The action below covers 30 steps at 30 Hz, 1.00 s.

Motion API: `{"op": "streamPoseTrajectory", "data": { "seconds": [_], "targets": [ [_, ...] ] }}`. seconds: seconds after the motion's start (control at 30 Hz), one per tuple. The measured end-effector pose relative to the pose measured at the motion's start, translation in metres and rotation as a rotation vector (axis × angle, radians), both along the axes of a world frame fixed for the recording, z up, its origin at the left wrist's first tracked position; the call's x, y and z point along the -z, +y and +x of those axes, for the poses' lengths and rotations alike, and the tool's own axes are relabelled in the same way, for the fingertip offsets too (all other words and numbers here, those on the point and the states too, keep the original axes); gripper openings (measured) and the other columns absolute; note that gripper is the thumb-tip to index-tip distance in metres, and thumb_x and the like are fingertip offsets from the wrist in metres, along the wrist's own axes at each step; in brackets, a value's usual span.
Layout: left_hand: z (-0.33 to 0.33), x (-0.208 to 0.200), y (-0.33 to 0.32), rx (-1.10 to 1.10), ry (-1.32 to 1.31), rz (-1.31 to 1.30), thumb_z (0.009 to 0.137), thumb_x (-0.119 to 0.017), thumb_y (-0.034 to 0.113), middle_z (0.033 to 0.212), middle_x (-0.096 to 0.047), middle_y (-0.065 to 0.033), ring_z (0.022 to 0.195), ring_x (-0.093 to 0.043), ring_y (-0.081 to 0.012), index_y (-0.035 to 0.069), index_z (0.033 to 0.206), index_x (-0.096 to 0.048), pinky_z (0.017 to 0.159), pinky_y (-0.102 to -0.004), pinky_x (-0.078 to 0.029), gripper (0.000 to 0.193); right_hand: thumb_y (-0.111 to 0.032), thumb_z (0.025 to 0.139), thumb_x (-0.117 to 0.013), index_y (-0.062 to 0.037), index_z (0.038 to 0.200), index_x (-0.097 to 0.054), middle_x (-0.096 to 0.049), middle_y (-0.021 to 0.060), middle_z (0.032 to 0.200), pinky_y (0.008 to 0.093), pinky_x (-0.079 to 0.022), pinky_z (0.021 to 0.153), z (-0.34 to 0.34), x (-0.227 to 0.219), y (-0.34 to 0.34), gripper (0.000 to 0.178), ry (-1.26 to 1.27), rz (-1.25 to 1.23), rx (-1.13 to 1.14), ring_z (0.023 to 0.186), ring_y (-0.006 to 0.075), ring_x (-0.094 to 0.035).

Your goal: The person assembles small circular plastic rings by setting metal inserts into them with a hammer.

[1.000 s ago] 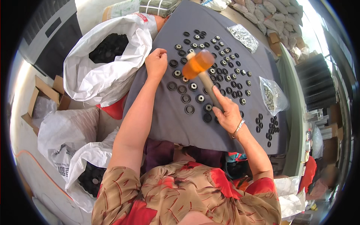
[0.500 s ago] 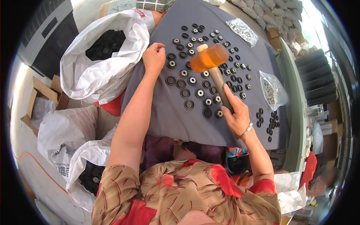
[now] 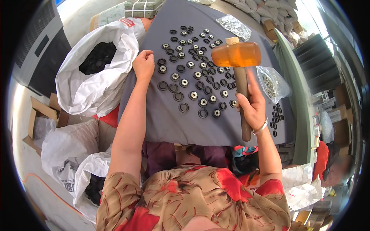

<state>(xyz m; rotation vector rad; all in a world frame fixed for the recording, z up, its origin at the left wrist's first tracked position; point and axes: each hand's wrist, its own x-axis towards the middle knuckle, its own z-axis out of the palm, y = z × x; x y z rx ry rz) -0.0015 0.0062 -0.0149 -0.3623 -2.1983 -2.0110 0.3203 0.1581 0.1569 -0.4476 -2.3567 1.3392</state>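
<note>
My right hand [image 3: 252, 106] grips the wooden handle of a mallet [image 3: 236, 55] with a translucent orange head. The mallet is raised over the right part of the table, its head toward the far side. My left hand [image 3: 144, 66] rests closed at the table's left edge beside a white sack; whatever its fingers hold is hidden. Between the hands lie many black rings [image 3: 178, 96], spread in loose rows. Several have a silver metal bearing [image 3: 194, 95] seated in the middle; others are open in the centre. The mallet hides some of the rings behind it.
A grey cloth [image 3: 165, 129] covers the table. An open white sack [image 3: 127, 69] of black parts stands at left, more sacks [image 3: 71, 144] below it. Clear bags of small metal parts [image 3: 273, 85] lie on the right, near a small group of black rings [image 3: 275, 117].
My right hand has swung the mallet to the right, and its handle has turned from slanted to nearly upright. My left hand stays closed by the sack. The whole view has shifted slightly.
</note>
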Motion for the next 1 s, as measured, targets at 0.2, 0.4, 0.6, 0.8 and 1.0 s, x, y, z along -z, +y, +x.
{"op": "streamPoseTrajectory", "data": {
  "seconds": [0.2,0.4,0.6,0.8,1.0],
  "targets": [
    [0.000,-0.005,0.001,-0.011,-0.025,0.024,0.082,-0.059,0.010,0.072,-0.068,-0.0088,0.066,-0.064,-0.0169,0.002,0.091,-0.070,0.067,-0.0297,-0.050,0.016,-0.003,0.085,-0.060,-0.0200,0.145,-0.039,-0.064,0.0111,0.098,0.0349,-0.048,0.080,-0.032,0.031,0.019,0.066,-0.102,0.387,-0.096,0.083,0.0223,-0.061],
    [0.001,-0.007,0.007,0.000,-0.001,0.008,0.082,-0.059,0.011,0.074,-0.069,-0.0098,0.067,-0.065,-0.0177,0.002,0.090,-0.070,0.068,-0.0300,-0.050,0.016,0.000,0.081,-0.059,-0.0219,0.145,-0.038,-0.066,0.0160,0.108,0.0303,-0.047,0.086,-0.051,0.066,0.038,0.071,-0.309,0.500,-0.107,0.089,0.0245,-0.065],
    [-0.001,-0.002,-0.002,-0.019,-0.010,-0.005,0.082,-0.059,0.011,0.074,-0.068,-0.0094,0.067,-0.065,-0.0173,0.003,0.090,-0.070,0.068,-0.0297,-0.050,0.016,-0.005,0.083,-0.061,-0.0186,0.144,-0.039,-0.064,0.0197,0.089,0.0399,-0.049,0.077,-0.017,0.037,0.010,0.067,-0.139,0.450,-0.125,0.083,0.0374,-0.063],
    [0.002,-0.009,0.005,-0.006,-0.030,-0.002,0.082,-0.059,0.012,0.073,-0.069,-0.0087,0.066,-0.065,-0.0167,0.003,0.091,-0.070,0.067,-0.0294,-0.050,0.017,-0.008,0.082,-0.062,-0.0289,0.148,-0.030,-0.057,0.0185,0.077,0.0460,-0.049,0.067,0.009,0.059,-0.013,0.076,-0.382,0.677,-0.209,0.072,0.0382,-0.059],
    [-0.003,-0.002,0.003,-0.006,0.014,0.021,0.082,-0.059,0.012,0.071,-0.068,-0.0074,0.062,-0.064,-0.0150,0.003,0.092,-0.070,0.064,-0.0288,-0.050,0.017,-0.006,0.082,-0.062,-0.0237,0.147,-0.033,-0.058,0.0185,0.080,0.0433,-0.049,0.070,0.001,0.055,-0.003,0.073,-0.183,0.526,-0.212,0.074,0.0375,-0.059]
  ]
}}
